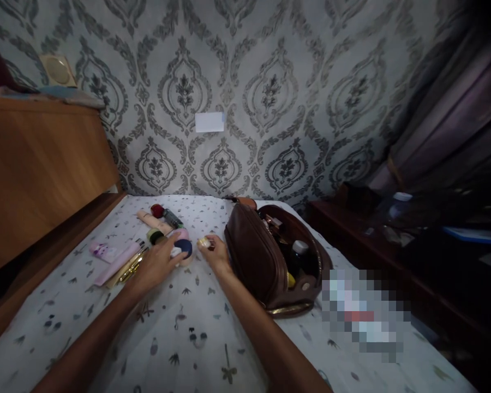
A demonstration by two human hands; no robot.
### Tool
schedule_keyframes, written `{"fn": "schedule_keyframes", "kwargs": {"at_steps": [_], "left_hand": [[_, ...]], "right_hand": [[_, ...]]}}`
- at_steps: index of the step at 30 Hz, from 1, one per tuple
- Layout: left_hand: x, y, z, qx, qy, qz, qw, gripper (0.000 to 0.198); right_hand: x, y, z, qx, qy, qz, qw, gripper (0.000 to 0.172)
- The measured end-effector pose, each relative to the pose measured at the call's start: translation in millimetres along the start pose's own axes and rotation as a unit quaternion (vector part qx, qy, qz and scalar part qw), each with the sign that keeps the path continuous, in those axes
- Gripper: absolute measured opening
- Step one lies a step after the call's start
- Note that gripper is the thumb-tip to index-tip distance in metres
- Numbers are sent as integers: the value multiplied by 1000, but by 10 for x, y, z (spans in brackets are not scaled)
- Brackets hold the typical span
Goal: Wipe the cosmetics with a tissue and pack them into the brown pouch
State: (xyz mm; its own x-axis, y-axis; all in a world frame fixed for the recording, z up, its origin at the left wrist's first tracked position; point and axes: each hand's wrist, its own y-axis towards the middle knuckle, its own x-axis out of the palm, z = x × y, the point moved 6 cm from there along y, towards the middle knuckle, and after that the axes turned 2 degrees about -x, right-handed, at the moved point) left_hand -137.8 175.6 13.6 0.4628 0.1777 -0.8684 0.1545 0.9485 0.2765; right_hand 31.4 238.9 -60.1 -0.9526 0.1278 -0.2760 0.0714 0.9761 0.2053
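My left hand (160, 263) is closed around a small round container with a navy top (184, 247), its thumb and index finger on either side. A pink round item (181, 234) sits just behind it. In a pinch of my right hand (216, 254) is a small yellowish item (203, 242), too blurred to name. Left of my left hand lie a pink tube (120, 263), gold slim items (131, 268) and a purple-and-white packet (103, 250). Beyond it are a dark green-lidded jar (155, 236), a beige tube (152, 221) and a clear bottle (172, 219) beside a red round piece (157, 210).
A brown leather bag (251, 251) stands unzipped right of my right hand, with a grey-capped bottle (299, 252) inside. The patterned sheet (180, 338) covers the bed. A wooden cabinet (45, 174) borders the left, a dark ledge (343, 229) the right. A pixelated patch hides something at lower right.
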Motion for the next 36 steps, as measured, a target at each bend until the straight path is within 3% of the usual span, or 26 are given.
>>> {"fn": "schedule_keyframes", "kwargs": {"at_steps": [3, 6, 10, 14, 17, 20, 24, 27, 31, 36], "left_hand": [[-124, -41, 28, -11, -87, 53, 995, 44], [-138, -110, 209, 2, -143, 72, 987, 40], [117, -254, 541, 88, -106, 26, 990, 39], [419, -378, 657, 107, -75, -31, 991, 35], [441, -395, 640, 83, -159, -44, 983, 26], [380, -358, 543, 35, -245, -43, 968, 21], [365, -304, 381, -3, -292, -42, 956, 22], [403, -285, 287, -24, -330, -33, 943, 20], [432, -299, 279, -24, -363, -22, 931, 14], [375, -343, 349, -10, -361, -18, 932, 17]], "right_hand": [[-28, -215, -34, -14, 69, -19, 997, 40], [-86, -469, -113, -33, 108, -43, 993, 34], [-218, -735, -218, -61, 100, -38, 992, 30], [-324, -927, -368, -168, 6, -26, 985, 40], [-315, -1012, -408, -198, -38, -51, 978, 47], [-271, -1058, -425, -197, -32, -79, 977, 43], [-214, -1078, -408, -157, 38, -98, 982, 27], [-201, -1061, -391, -119, 129, -95, 980, 28], [-226, -1013, -394, -85, 212, -94, 969, 32], [-274, -958, -358, -74, 196, -86, 974, 35]]}}
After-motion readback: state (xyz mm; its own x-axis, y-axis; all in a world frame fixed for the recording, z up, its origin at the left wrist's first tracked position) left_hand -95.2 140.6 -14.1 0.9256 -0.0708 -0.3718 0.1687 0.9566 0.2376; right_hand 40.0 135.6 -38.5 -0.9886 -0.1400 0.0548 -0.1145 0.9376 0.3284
